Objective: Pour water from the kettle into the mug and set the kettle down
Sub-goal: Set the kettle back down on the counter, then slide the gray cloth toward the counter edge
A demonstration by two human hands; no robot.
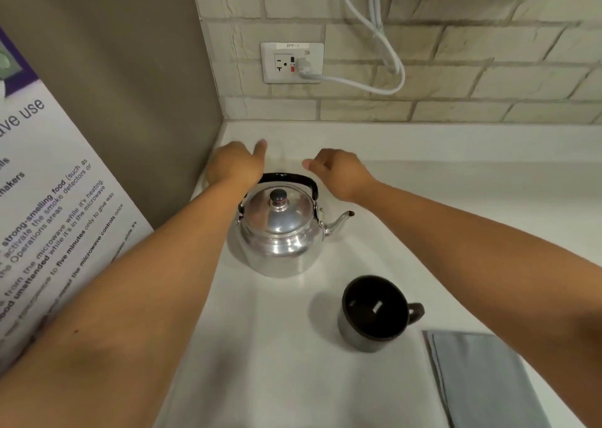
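The polished, round metal kettle [277, 232] stood on the white table [277, 346], far-left of the dark mug [374, 312], rigid, slick, likely heavy if full, best taken by its black arched handle [290, 180], both hands [236, 164] [340, 172] loosely open, empty above it.

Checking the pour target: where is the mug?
In the head view the mug stands right of centre on the counter, nearer than the kettle, beside the grey cloth.

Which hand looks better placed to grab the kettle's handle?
Probably the left hand: it overlaps the black handle of the shiny metal kettle. The right hand hovers off beside it; both hold nothing.
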